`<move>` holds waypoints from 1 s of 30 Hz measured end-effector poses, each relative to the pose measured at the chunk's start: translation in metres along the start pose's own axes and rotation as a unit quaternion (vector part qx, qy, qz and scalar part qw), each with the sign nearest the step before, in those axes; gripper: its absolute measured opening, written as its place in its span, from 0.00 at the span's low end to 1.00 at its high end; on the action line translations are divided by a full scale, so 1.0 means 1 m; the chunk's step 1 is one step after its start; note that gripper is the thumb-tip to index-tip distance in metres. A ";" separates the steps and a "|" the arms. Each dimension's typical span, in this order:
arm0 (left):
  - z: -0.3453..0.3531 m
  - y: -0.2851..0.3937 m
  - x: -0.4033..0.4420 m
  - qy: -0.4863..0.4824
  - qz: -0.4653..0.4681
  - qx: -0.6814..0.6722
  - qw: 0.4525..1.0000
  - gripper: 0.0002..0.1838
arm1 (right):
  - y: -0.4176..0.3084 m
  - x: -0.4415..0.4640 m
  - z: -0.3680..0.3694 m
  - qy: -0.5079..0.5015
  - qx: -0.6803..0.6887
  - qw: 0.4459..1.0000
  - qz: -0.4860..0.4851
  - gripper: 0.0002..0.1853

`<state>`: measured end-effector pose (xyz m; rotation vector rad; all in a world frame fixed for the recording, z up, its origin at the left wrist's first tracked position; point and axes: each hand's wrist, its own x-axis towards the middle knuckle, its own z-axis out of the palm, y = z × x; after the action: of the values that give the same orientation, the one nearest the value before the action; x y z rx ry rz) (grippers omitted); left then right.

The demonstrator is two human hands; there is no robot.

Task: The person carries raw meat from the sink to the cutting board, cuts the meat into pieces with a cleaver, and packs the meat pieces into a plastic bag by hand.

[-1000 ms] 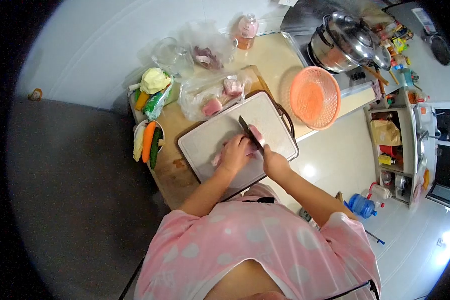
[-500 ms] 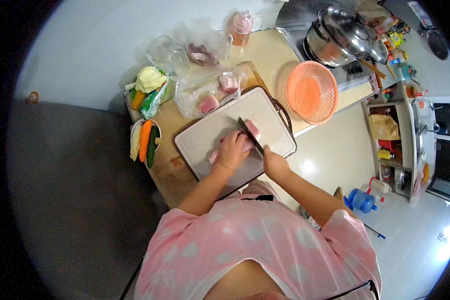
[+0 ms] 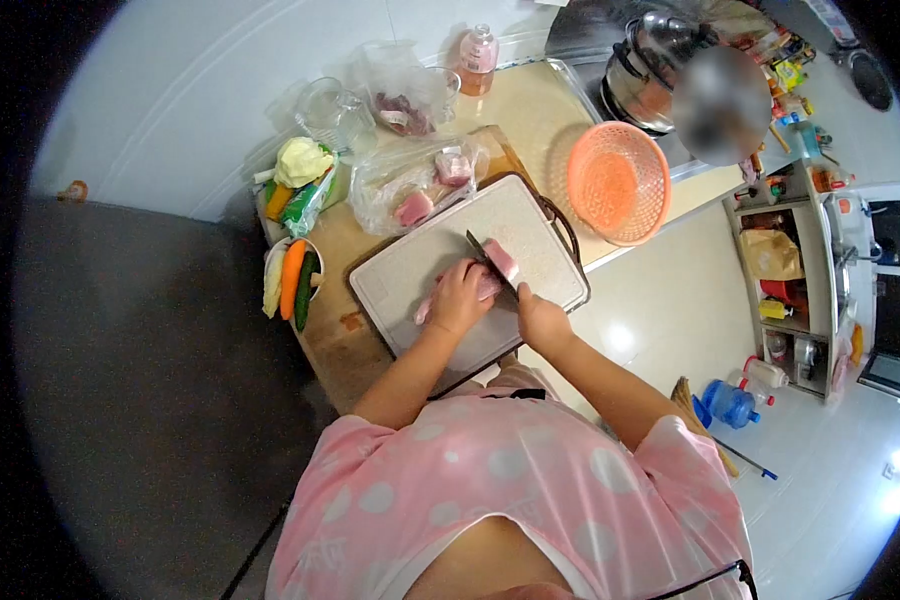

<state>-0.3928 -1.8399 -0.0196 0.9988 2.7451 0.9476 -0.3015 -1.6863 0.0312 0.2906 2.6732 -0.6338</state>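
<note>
A piece of raw meat (image 3: 489, 286) lies on the pale cutting board (image 3: 400, 285), with my left hand (image 3: 458, 300) closed over it and pressing it down. My right hand (image 3: 543, 318) grips the handle of a dark-bladed knife (image 3: 488, 258). The blade stands in the meat just right of my left fingertips. A cut portion of meat (image 3: 502, 259) sits on the blade's far right side. Behind the board, two more chunks of meat (image 3: 413, 208) rest on a clear plastic bag (image 3: 370, 190).
An orange plastic basket (image 3: 620, 185) stands right of the board. Carrot (image 3: 291, 278), cucumber and other vegetables are at the left. A glass jug (image 3: 330, 115), a bottle (image 3: 477, 60) and a bag of dark meat (image 3: 405, 112) stand by the wall. A pot (image 3: 638, 90) is on the stove.
The knife and my right hand have shifted slightly left, and the cut portion leans a little further from the blade. My left hand stays on the meat. The view has tilted slightly.
</note>
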 end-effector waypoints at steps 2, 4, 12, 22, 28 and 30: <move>-0.002 0.000 -0.001 0.006 0.007 -0.016 1.000 0.26 | 0.006 0.016 0.003 0.017 0.016 1.000 -0.002 0.13; 0.000 0.000 -0.003 0.016 0.000 -0.021 1.000 0.25 | 0.020 0.026 -0.004 0.037 0.044 0.998 -0.012 0.15; 0.000 -0.004 -0.003 0.031 0.008 -0.030 0.999 0.22 | 0.038 0.030 -0.027 0.068 0.097 0.993 0.023 0.18; 0.000 0.001 -0.004 0.033 -0.025 -0.057 0.998 0.25 | 0.012 0.016 -0.026 0.064 0.019 0.996 -0.064 0.15; -0.002 -0.003 -0.003 -0.036 -0.070 -0.031 0.996 0.28 | -0.002 0.020 -0.020 0.018 -0.039 0.998 -0.043 0.12; -0.004 -0.002 -0.003 -0.040 -0.065 -0.027 0.997 0.28 | -0.006 0.023 -0.015 0.007 -0.050 0.998 -0.040 0.12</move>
<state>-0.3930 -1.8452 -0.0179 0.8190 2.6668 0.9350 -0.3286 -1.6820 0.0361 0.1618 2.7310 -0.5209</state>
